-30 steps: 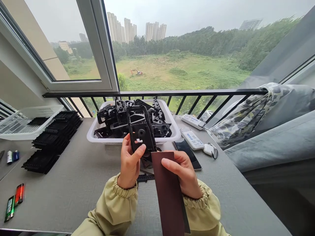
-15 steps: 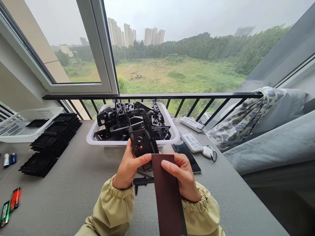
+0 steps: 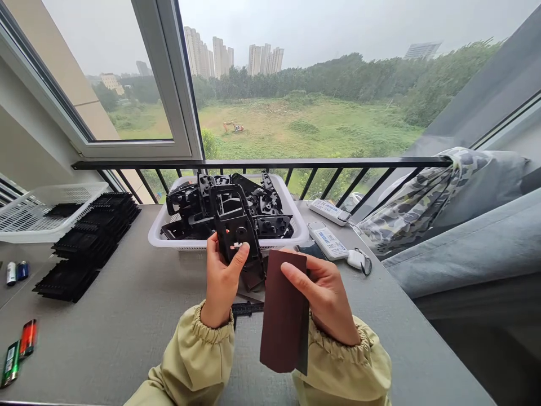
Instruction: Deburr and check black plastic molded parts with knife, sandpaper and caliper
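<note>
Holding a black plastic frame (image 3: pixel 245 222) before the white basket (image 3: pixel 190 244), left fingers (image 3: pixel 239 257) closing on its lower part; pinching a brown sheet (image 3: pixel 282 321) beside it, right fingers (image 3: pixel 297 278) closing near its top; ideally bracing the frame firmly, keeping the sheet taut.

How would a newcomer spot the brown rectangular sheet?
Start at the white plastic basket heaped with black parts. Nearer the camera, the right hand holds the sheet: flat, plain, dark brown, unlike the holed black plastic part in the left hand.

parts in basket (image 3: pixel 299 234), stacked trays (image 3: pixel 91 239) left of it
</note>
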The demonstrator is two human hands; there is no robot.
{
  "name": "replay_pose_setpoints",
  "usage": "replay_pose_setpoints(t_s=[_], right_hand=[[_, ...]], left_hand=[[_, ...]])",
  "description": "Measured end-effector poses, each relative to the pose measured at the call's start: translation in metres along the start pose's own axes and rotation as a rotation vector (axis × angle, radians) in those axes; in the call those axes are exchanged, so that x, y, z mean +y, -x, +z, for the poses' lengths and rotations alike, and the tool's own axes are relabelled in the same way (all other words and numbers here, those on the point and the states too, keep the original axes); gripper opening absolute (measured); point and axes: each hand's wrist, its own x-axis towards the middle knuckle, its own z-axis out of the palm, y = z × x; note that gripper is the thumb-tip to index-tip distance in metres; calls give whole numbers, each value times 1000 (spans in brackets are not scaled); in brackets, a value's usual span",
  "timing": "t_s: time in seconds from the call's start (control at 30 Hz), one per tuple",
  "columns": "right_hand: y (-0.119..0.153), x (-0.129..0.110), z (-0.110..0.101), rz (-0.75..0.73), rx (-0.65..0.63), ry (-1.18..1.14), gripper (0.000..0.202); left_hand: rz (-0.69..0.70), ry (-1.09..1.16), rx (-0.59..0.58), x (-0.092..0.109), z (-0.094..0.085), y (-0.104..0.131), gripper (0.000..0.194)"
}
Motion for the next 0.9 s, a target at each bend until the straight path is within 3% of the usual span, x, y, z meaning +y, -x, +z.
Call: replay_pose_setpoints(t_s=[0.13, 0.33, 0.5, 0.63, 0.8, 0.9], right_hand=[[-3, -2, 4, -78, -91, 152, 32], [-6, 0, 2, -63, 12, 204, 26], [-5, 0, 2, -93, -84, 238, 30], [-4, -2, 3, -79, -6, 209, 25], [-4, -2, 3, -87, -67, 232, 29], [-5, 1, 1, -89, 43, 221, 26]], left_hand=[[23, -47, -35, 2, 0, 1, 49], [35, -52, -35, 4, 0, 3, 48], [33, -89, -60, 3, -1, 2, 47], [41, -76, -42, 1, -1, -1, 46], [16, -37, -62, -1, -1, -2, 44], [23, 6, -3, -1, -3, -5, 44]])
